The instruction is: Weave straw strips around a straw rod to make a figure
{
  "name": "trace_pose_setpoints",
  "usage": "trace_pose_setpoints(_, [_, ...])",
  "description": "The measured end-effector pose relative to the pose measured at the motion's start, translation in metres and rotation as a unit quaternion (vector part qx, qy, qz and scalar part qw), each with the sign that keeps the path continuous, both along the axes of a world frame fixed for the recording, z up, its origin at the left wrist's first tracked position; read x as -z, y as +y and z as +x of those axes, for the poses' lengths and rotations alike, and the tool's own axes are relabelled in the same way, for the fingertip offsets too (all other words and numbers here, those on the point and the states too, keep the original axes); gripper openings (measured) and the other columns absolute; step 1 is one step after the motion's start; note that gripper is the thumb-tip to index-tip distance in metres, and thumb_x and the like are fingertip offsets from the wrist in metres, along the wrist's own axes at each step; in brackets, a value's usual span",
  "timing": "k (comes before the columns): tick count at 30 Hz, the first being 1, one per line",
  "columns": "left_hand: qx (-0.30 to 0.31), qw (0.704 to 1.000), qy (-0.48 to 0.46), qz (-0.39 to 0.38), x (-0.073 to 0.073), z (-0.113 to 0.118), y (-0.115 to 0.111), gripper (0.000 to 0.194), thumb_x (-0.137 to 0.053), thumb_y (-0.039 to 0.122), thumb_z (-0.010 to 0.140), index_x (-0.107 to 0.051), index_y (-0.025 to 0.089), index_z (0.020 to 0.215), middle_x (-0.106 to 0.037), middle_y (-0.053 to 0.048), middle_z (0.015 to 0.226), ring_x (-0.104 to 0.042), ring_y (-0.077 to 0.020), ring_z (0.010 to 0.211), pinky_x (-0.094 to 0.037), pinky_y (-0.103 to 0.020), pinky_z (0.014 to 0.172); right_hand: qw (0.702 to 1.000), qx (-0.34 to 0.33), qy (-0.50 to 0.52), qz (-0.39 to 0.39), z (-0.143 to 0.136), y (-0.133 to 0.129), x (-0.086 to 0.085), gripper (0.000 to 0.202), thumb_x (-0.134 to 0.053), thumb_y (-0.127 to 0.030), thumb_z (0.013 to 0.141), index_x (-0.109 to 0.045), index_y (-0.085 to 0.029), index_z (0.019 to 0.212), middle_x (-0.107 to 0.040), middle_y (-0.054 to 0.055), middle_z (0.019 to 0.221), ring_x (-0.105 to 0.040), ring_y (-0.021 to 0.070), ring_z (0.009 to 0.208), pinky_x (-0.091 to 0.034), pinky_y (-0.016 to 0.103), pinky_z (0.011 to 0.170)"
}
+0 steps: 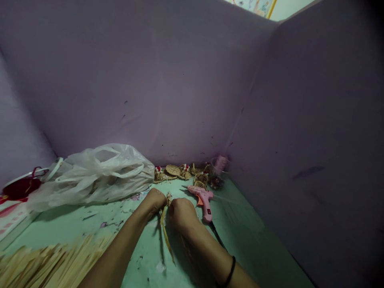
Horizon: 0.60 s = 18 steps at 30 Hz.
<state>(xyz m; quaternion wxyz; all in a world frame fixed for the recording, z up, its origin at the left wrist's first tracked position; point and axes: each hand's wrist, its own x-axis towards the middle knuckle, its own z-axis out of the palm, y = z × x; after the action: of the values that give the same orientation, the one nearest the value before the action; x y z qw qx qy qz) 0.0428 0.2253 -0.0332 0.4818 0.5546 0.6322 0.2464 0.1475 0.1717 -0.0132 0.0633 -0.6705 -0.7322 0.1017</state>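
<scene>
Near the middle of the green tabletop, my left hand [157, 200] and my right hand [181, 214] are close together, both with curled fingers. Between them is a strip of dried husk or straw [165, 236], pale yellow, its loose tail hanging down toward me. The strip's upper end rises as a small twisted tip between my fingers. Each hand appears to pinch the strip; the fingertips are mostly hidden behind the hands. Just right of my right hand lies a pink glue gun [204, 199], its nozzle pointing left and its black cord running under my right forearm.
Several woven straw pieces with red and white beads [174, 172] line the back wall. A pink spool [220, 164] stands in the corner. At left are a white plastic bag [102, 176], a box [13, 220] and a dark red item [21, 188]. Dried strips [51, 262] lie front left.
</scene>
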Motion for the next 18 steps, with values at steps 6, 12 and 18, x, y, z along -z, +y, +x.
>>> trace_pose_setpoints(6, [-0.004,1.0,0.005,-0.001,-0.004,0.002,0.0,0.014,-0.043,0.003,0.045,-0.038,0.015,0.038,-0.028,0.007,0.031,-0.026,-0.0053,0.035,-0.016,-0.02,0.037,1.0,-0.011,0.013,0.012,0.01,0.0,-0.001,0.022,-0.047,-0.018,0.065,-0.067,-0.016,0.073,-0.067,0.012,0.074,-0.061,0.0214,0.07,-0.036,0.025,0.056])
trace_pose_setpoints(12, [0.0,1.0,-0.008,-0.029,-0.015,0.003,-0.005,0.016,-0.044,0.005,0.048,-0.038,0.015,0.037,-0.029,0.007,0.03,-0.023,-0.0045,0.031,-0.013,-0.019,0.035,0.996,0.038,-0.05,0.07,0.019,0.009,-0.009,0.023,-0.046,-0.013,0.069,-0.065,-0.015,0.081,-0.064,0.012,0.083,-0.057,0.0219,0.079,-0.037,0.026,0.059])
trace_pose_setpoints(18, [0.008,0.998,-0.023,-0.064,-0.02,0.001,-0.004,0.019,-0.043,0.006,0.049,-0.033,0.016,0.036,-0.026,0.007,0.027,-0.021,-0.004,0.028,-0.012,-0.019,0.033,0.994,0.036,0.027,0.095,0.004,0.004,-0.002,0.023,-0.046,-0.017,0.07,-0.066,-0.019,0.081,-0.065,0.009,0.08,-0.058,0.0177,0.074,-0.035,0.024,0.058])
